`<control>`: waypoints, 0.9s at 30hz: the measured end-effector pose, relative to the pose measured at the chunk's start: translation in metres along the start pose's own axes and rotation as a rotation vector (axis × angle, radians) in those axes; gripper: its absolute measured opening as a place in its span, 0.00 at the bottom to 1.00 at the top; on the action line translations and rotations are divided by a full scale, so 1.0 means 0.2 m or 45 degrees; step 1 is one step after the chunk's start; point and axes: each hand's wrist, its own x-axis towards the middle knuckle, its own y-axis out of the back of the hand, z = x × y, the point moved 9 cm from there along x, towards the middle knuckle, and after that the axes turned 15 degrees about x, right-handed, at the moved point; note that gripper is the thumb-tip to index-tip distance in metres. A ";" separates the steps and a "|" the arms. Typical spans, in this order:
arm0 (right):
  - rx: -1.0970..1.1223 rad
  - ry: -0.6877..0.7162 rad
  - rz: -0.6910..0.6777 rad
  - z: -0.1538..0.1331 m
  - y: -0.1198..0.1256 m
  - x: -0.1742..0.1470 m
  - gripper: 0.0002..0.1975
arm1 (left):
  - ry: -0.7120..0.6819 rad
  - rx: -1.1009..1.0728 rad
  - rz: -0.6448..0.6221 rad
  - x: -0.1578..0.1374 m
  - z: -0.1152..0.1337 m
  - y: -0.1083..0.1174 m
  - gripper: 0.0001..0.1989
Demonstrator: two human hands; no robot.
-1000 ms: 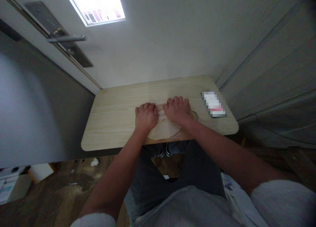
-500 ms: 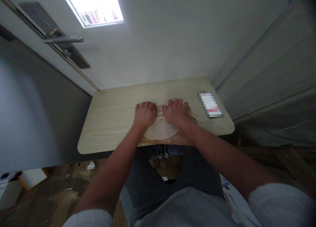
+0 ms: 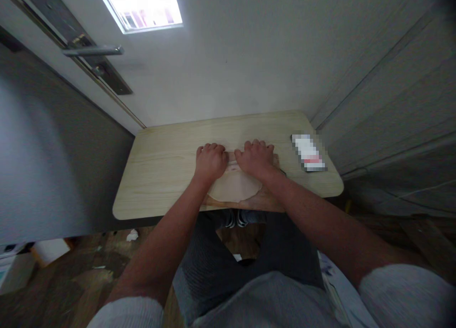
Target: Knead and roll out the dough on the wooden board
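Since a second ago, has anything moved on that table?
Hardly. Both hands, left and right, stay side by side, pressing down on what looks like a rolling pin over the dough on its board; the dough now looks slightly rounder. The small flat item by the right edge of the table has not moved.

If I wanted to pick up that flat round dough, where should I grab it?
Probably at the near rounded edge of the dough, coming from the person's side. It lies flat and thin on the wooden board, and the left hand and right hand cover its far end, so only the near rim is free.
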 end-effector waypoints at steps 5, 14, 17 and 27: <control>-0.002 -0.037 -0.049 0.00 -0.01 0.03 0.27 | 0.009 0.068 0.001 0.02 -0.01 0.01 0.17; 0.005 -0.050 -0.059 0.00 -0.02 0.07 0.27 | 0.073 0.117 0.022 0.05 -0.04 0.01 0.16; 0.010 -0.037 -0.051 0.00 -0.02 0.08 0.26 | 0.091 0.121 0.051 0.07 -0.05 0.02 0.16; 0.032 -0.060 -0.081 0.00 -0.02 0.11 0.27 | 0.111 0.099 0.041 0.10 -0.07 0.01 0.17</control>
